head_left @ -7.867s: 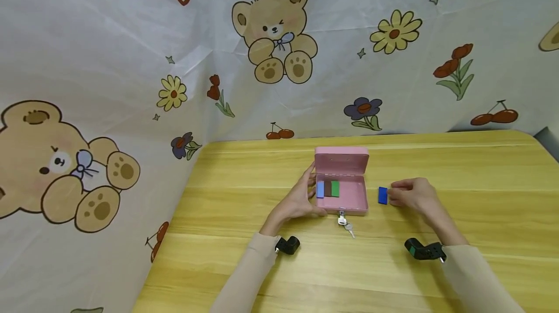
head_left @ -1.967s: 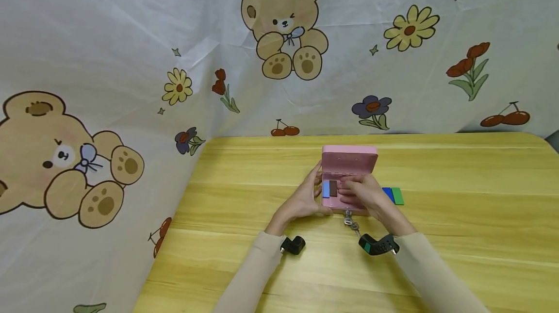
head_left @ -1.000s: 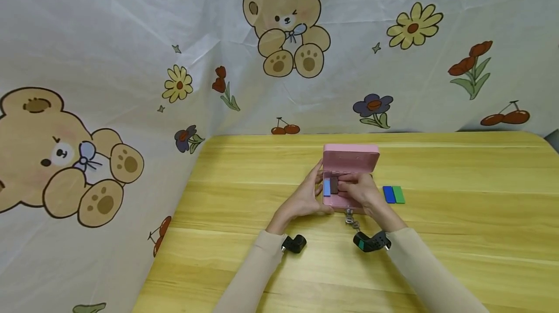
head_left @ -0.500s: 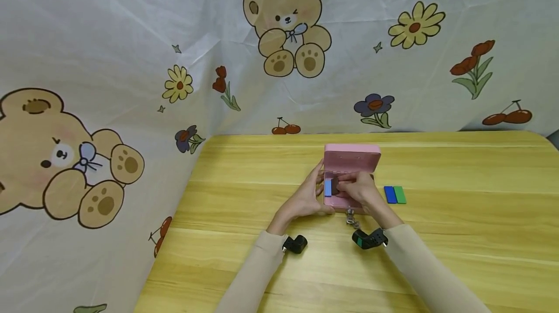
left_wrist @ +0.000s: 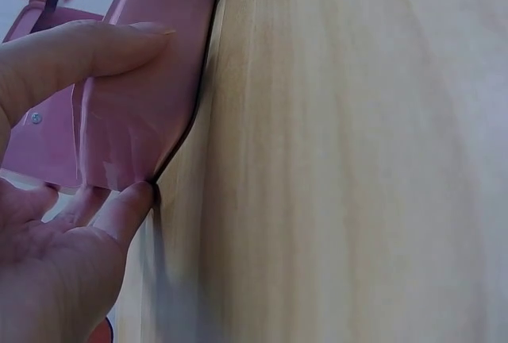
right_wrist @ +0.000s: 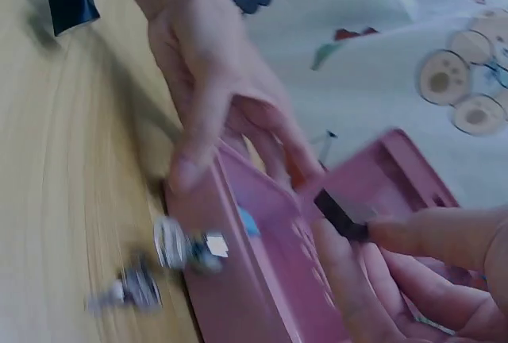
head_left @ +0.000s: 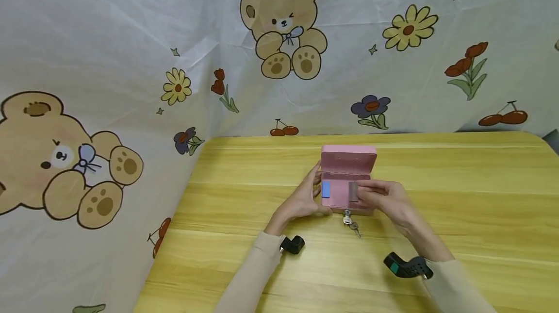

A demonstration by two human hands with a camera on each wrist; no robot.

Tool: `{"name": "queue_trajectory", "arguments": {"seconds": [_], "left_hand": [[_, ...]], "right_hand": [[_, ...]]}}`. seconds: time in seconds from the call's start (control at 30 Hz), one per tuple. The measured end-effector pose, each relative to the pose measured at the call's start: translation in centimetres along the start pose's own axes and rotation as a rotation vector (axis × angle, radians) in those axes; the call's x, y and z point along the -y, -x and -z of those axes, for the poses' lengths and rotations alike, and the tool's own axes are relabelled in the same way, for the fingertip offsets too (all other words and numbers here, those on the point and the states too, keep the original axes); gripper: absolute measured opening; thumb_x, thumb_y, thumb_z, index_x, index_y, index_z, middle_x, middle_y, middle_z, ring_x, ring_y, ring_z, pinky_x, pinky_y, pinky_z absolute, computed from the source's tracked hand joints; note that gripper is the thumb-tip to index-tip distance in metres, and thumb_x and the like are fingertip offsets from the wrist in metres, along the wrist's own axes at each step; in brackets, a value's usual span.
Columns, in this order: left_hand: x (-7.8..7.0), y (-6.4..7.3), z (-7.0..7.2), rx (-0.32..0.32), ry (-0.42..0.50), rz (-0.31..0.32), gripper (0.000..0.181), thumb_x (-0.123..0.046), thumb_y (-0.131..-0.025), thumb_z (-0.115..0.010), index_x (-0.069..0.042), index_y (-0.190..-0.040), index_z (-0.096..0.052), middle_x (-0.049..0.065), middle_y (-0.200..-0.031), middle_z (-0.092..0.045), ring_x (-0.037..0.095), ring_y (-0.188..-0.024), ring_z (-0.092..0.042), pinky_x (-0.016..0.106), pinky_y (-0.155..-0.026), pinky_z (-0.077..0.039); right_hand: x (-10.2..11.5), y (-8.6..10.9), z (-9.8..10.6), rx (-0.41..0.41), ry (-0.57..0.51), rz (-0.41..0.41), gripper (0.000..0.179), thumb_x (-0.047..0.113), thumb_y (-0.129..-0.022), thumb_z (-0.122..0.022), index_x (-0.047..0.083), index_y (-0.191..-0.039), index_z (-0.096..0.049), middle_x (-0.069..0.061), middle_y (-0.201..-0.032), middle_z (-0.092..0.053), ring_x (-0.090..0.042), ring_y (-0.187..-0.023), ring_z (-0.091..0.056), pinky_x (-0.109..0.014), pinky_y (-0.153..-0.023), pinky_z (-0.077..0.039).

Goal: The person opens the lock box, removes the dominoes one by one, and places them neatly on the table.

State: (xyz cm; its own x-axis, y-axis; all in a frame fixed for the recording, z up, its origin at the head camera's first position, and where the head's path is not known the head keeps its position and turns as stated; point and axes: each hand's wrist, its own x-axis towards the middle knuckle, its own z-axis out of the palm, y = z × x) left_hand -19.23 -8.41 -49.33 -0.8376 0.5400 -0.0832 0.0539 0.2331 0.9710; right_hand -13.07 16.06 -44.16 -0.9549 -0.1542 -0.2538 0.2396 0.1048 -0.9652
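Observation:
A pink cash box [head_left: 339, 194] stands on the table with its lid [head_left: 349, 160] raised. My left hand [head_left: 301, 201] holds its front left corner, thumb along the front wall and fingers at the left side. Between thumb and fingers my right hand [head_left: 390, 201] pinches a flat brown block [head_left: 353, 191], over the right part of the box. The right wrist view shows this block [right_wrist: 341, 214] edge-on, raised above the box's inside. A light blue block [head_left: 326, 189] lies inside against the left wall. My right hand hides the dark blue and green blocks in the head view.
Keys [head_left: 354, 228] hang from the lock [head_left: 347, 213] at the box's front. The wooden table [head_left: 244, 167] extends to both sides, and a white cloth [head_left: 192, 22] printed with bears hangs behind it and at the left.
The brown block has left its place beside the light blue block and moved right in my right hand. Earlier, the green block also went from the box to the table, beside the dark blue one.

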Motion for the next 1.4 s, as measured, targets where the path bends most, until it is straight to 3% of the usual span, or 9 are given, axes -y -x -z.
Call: {"name": "queue_trajectory", "arguments": {"seconds": [0.13, 0.23, 0.4, 0.67, 0.8, 0.9, 1.07, 1.33, 1.4], "left_hand": [[-0.1, 0.0, 0.0, -0.010, -0.016, 0.001, 0.141, 0.019, -0.067, -0.088, -0.024, -0.170, -0.001, 0.013, -0.164, -0.031, 0.028, -0.150, -0.035, 0.028, -0.121, -0.037], [-0.1, 0.0, 0.0, -0.017, -0.027, 0.015, 0.141, 0.018, -0.067, -0.089, -0.023, -0.170, -0.001, 0.013, -0.165, -0.031, 0.028, -0.150, -0.035, 0.028, -0.121, -0.037], [-0.1, 0.0, -0.4, -0.013, -0.028, 0.026, 0.141, 0.018, -0.068, -0.089, -0.023, -0.170, -0.001, 0.011, -0.166, -0.030, 0.027, -0.151, -0.034, 0.028, -0.121, -0.037], [-0.3, 0.0, -0.4, -0.004, -0.005, 0.006, 0.141, 0.019, -0.067, -0.088, -0.023, -0.169, -0.001, 0.012, -0.165, -0.030, 0.028, -0.151, -0.034, 0.028, -0.121, -0.037], [-0.2, 0.0, -0.3, -0.002, 0.012, -0.001, 0.142, 0.020, -0.065, -0.087, -0.022, -0.169, -0.001, 0.012, -0.163, -0.031, 0.027, -0.150, -0.034, 0.027, -0.121, -0.037], [-0.1, 0.1, -0.2, 0.001, 0.024, -0.002, 0.142, 0.021, -0.065, -0.086, -0.024, -0.169, -0.001, 0.012, -0.163, -0.031, 0.027, -0.150, -0.034, 0.027, -0.121, -0.037], [-0.1, 0.2, -0.1, 0.002, 0.024, -0.010, 0.142, 0.020, -0.065, -0.087, -0.026, -0.169, -0.002, 0.013, -0.162, -0.031, 0.027, -0.150, -0.034, 0.028, -0.122, -0.037], [-0.1, 0.2, -0.1, 0.004, 0.021, -0.008, 0.143, 0.020, -0.065, -0.087, -0.028, -0.169, -0.001, 0.012, -0.162, -0.031, 0.027, -0.150, -0.034, 0.029, -0.122, -0.037], [-0.1, 0.2, -0.1, 0.005, 0.019, -0.010, 0.143, 0.021, -0.066, -0.086, -0.028, -0.169, -0.001, 0.013, -0.162, -0.031, 0.027, -0.150, -0.034, 0.030, -0.122, -0.037]], "right_hand": [[-1.7, 2.1, 4.5, 0.007, -0.007, 0.022, 0.051, 0.001, -0.105, -0.059, -0.025, -0.145, -0.040, 0.001, -0.111, -0.072, -0.004, -0.096, -0.071, -0.027, -0.089, -0.064], [-3.0, 2.9, 7.8, -0.034, 0.073, -0.006, 0.051, 0.001, -0.106, -0.057, -0.027, -0.143, -0.038, 0.003, -0.108, -0.071, -0.002, -0.092, -0.071, -0.027, -0.085, -0.065], [-3.7, 2.8, 11.5, -0.116, 0.242, -0.056, 0.047, 0.002, -0.106, -0.057, -0.028, -0.139, -0.043, -0.014, -0.111, -0.073, -0.003, -0.084, -0.072, -0.023, -0.078, -0.064], [-3.0, 0.7, 11.5, -0.112, 0.269, -0.114, 0.042, -0.006, -0.104, -0.056, -0.030, -0.136, -0.044, -0.024, -0.112, -0.070, -0.001, -0.080, -0.070, -0.027, -0.076, -0.066], [-2.9, 0.2, 11.0, -0.100, 0.284, -0.133, 0.042, -0.004, -0.104, -0.057, -0.029, -0.136, -0.046, -0.037, -0.121, -0.061, -0.001, -0.082, -0.067, -0.027, -0.076, -0.066], [-3.0, 0.0, 10.7, -0.101, 0.291, -0.145, 0.042, -0.002, -0.104, -0.058, -0.027, -0.136, -0.048, -0.039, -0.124, -0.058, -0.001, -0.082, -0.066, -0.027, -0.076, -0.066], [-3.0, -0.1, 10.5, -0.110, 0.305, -0.144, 0.041, -0.001, -0.104, -0.059, -0.027, -0.135, -0.049, -0.036, -0.119, -0.061, -0.004, -0.080, -0.069, -0.027, -0.075, -0.066], [-2.8, 0.4, 10.6, -0.081, 0.295, -0.113, 0.044, 0.004, -0.108, -0.051, -0.029, -0.137, -0.044, -0.049, -0.136, -0.048, -0.004, -0.083, -0.073, -0.027, -0.079, -0.066], [-2.6, 0.7, 10.7, -0.090, 0.307, -0.097, 0.045, 0.005, -0.109, -0.050, -0.030, -0.136, -0.044, -0.046, -0.129, -0.056, -0.004, -0.083, -0.073, -0.027, -0.079, -0.066]]}}
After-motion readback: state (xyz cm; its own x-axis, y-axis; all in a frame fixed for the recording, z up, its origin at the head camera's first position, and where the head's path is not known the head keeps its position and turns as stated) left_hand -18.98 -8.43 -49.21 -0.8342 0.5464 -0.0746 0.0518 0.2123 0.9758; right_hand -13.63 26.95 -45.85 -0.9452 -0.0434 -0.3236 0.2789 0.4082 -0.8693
